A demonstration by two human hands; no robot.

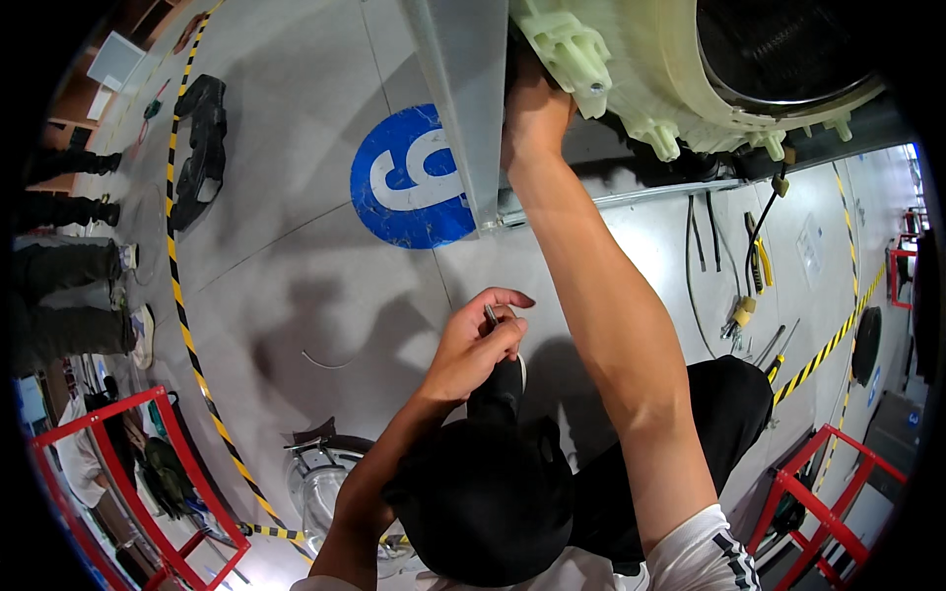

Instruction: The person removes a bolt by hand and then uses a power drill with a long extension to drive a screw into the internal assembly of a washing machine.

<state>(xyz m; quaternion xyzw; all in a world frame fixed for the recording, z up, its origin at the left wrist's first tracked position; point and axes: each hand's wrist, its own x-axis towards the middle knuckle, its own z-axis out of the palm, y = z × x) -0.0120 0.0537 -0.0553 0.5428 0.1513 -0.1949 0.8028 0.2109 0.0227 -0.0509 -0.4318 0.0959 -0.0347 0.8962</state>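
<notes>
My left hand [478, 345] is raised over the floor, its thumb and fingers closed on a small metal rod-like piece [491, 315] whose kind I cannot make out. Beyond it, my right hand [537, 113] reaches up into a washing machine, between its grey metal frame post [458, 108] and the pale plastic tub [660, 69]. The frame and a plastic bracket [572, 54] on the tub hide the right fingers. The tub's dark round opening [778, 49] shows at the upper right.
Yellow-handled pliers [759, 264], screwdrivers [778, 360] and black cables [698, 246] lie to the right. A round clear door [325, 488] rests at lower left. Farther left are a black moulded part [200, 148], striped tape [177, 286], a red frame [163, 404] and people's legs [69, 256].
</notes>
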